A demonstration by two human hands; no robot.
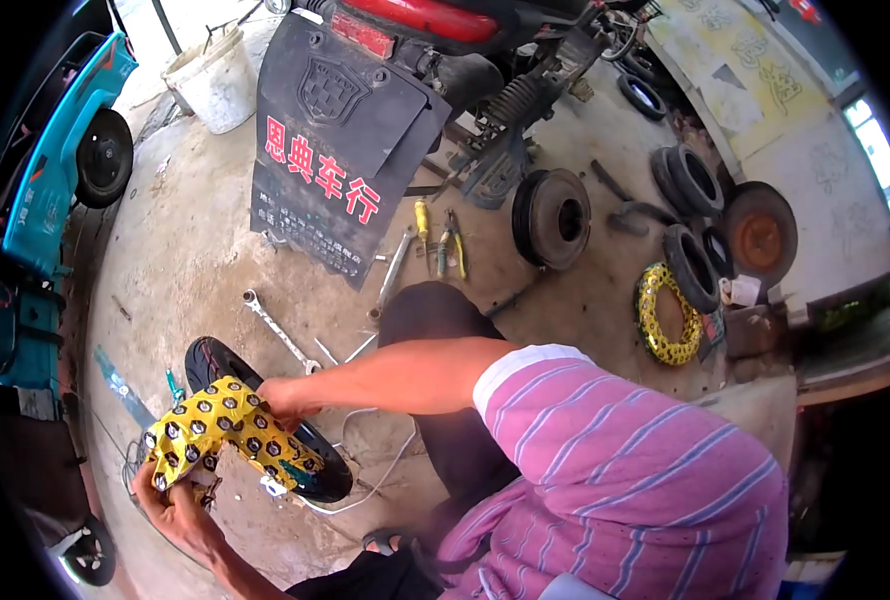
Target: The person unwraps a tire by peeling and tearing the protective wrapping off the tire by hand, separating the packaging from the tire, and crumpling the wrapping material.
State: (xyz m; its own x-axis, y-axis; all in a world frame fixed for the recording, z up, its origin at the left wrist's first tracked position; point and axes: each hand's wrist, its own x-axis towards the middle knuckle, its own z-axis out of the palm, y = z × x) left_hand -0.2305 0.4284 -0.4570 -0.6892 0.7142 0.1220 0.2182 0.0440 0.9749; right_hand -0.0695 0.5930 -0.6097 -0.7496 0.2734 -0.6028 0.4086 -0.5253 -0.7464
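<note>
A black tyre (331, 480) stands on the concrete before me, partly covered by yellow plastic wrapping (227, 405) with a dark repeated pattern. The wrapping hangs loose from the tyre towards the lower left, where my left hand (179, 514) grips its crumpled end. Against the tyre's upper right side, my right hand (287, 401) is closed at the wrapping's edge, with its fingertips partly hidden. Bare black rubber shows at the tyre's upper left and lower right.
A ratchet spanner (280, 330), another spanner (394, 274), a yellow screwdriver (422, 217) and pliers (452, 247) lie nearby. Ahead stands a motorcycle with a black mudflap (340, 150) bearing writing. Right are loose tyres (554, 219) and a yellow-wrapped tyre (670, 350); left, a blue vehicle (47, 180).
</note>
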